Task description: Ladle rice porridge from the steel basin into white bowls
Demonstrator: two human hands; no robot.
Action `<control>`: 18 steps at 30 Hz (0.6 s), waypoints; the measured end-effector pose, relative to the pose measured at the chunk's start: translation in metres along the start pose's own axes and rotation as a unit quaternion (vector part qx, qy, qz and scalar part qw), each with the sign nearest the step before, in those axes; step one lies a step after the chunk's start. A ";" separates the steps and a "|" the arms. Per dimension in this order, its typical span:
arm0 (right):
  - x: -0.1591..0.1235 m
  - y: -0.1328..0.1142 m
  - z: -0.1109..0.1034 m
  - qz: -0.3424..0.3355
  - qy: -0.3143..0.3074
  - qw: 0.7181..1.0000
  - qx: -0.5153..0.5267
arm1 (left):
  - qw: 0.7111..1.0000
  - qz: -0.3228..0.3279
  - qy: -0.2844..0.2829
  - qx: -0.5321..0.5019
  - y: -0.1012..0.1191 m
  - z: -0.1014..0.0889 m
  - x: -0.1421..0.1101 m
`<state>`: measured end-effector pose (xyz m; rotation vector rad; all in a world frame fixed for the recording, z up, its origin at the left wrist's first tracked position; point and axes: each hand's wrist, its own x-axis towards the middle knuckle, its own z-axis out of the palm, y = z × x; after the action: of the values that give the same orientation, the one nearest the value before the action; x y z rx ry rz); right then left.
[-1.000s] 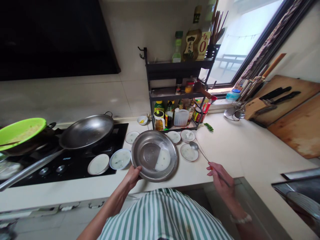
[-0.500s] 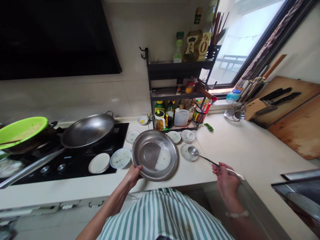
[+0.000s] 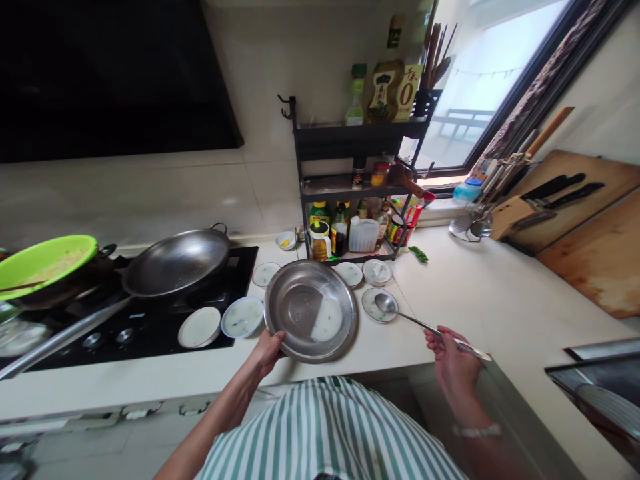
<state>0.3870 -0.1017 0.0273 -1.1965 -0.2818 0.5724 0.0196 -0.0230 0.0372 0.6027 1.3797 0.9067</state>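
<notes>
Left hand: at the lower centre of the frame, the left hand (image 3: 269, 351) is gripping the near rim of the metal basin (image 3: 295, 310), the thumb lying over the edge.
Metal basin: it is sitting at the centre of the frame, and white liquid (image 3: 327, 320) is gathering in the right part of its bottom.
Right hand: at the lower right, the right hand (image 3: 453, 360) is pinching the handle of the metal ladle (image 3: 417, 323) between thumb and fingers.
Metal ladle: its head is reaching to the left, over the small bowl (image 3: 379, 321) just beside the basin; whether they are touching, I cannot tell.
Other bowls: two back bowls (image 3: 377, 283) are standing behind the basin on its right, one far-left bowl (image 3: 256, 283) behind on its left; the blue-rimmed bowl (image 3: 242, 336) and the white bowl (image 3: 200, 346) are standing at its left.
Left of the frame: the wok (image 3: 177, 263) and the green colander (image 3: 90, 248), which is holding pale food, are resting above the black stove (image 3: 165, 330).
Upper centre: the black rack (image 3: 360, 143) is carrying bottles and jars.
Right of centre: the green pepper (image 3: 418, 254) is lying on the white desk (image 3: 455, 287).
</notes>
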 end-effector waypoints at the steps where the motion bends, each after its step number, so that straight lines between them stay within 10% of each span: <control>1: 0.000 -0.001 0.001 0.001 -0.001 1.000 0.001 | 1.000 -0.001 0.000 -0.001 0.000 0.000 0.000; 9: -0.026 0.005 0.028 -0.032 -0.130 0.990 -0.051 | 1.000 -0.005 -0.002 0.013 -0.001 0.000 0.001; 18: -0.060 0.043 0.068 -0.140 -0.363 0.900 -0.198 | 1.000 0.004 -0.009 0.011 -0.005 -0.003 0.006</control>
<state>0.2928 -0.0706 0.0164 -1.2561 -1.2375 0.7116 0.0173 -0.0211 0.0288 0.6327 1.3743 0.8918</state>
